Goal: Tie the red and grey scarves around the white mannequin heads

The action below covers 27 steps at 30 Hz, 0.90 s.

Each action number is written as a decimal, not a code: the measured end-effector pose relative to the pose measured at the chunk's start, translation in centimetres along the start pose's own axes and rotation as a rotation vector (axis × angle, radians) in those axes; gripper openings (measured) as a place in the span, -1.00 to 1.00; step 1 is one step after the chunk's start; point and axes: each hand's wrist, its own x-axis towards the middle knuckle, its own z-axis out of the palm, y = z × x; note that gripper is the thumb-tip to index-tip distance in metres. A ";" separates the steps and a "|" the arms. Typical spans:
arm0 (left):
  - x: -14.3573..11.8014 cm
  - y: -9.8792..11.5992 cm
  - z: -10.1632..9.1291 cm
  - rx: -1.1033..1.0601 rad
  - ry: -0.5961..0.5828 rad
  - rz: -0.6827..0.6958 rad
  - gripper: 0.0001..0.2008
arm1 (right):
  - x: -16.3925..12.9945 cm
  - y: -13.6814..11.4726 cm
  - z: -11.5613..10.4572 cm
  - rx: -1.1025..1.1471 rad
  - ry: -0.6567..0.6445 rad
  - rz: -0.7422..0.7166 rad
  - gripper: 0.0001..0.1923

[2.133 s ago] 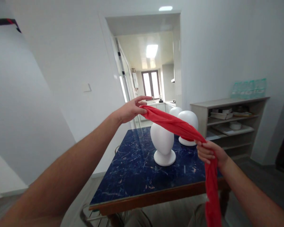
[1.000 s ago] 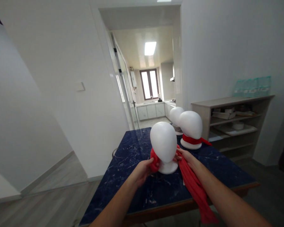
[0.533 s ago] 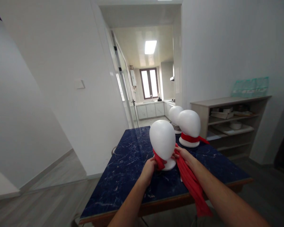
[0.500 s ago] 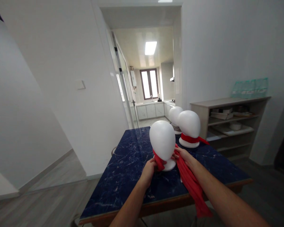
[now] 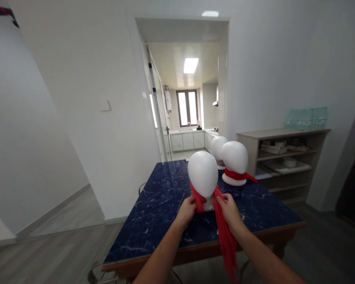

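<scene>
A white mannequin head stands upright on the blue marbled table in front of me. Around the back of its neck runs a red scarf, whose two sides come forward. My left hand pinches the short side of the scarf, left of the neck. On the other side, my right hand is closed on the longer side, which hangs down past the table's front edge. Part of the neck and base is hidden by the cloth.
Behind it on the table stand a second mannequin head with a red scarf wrapped round its neck and a third head. A shelf unit with plastic bottles on top is at the right. A doorway opens onto a kitchen.
My right hand has moved from beside the neck toward me, drawing its side of the scarf forward. The hanging end now falls straighter and further left. My left hand still grips its side.
</scene>
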 end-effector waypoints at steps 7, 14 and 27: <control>-0.2 0.4 0.3 -0.116 -0.050 0.009 -0.66 | -1.8 -0.9 2.4 -0.297 0.054 -0.270 -0.78; -0.4 0.9 0.4 -0.178 -0.019 -0.046 -0.64 | -3.1 -1.3 3.7 -0.405 -0.002 -0.456 -0.70; -0.5 1.2 0.8 -0.206 -0.035 -0.038 -0.51 | -2.6 -1.3 4.4 -0.267 0.004 -0.213 -0.68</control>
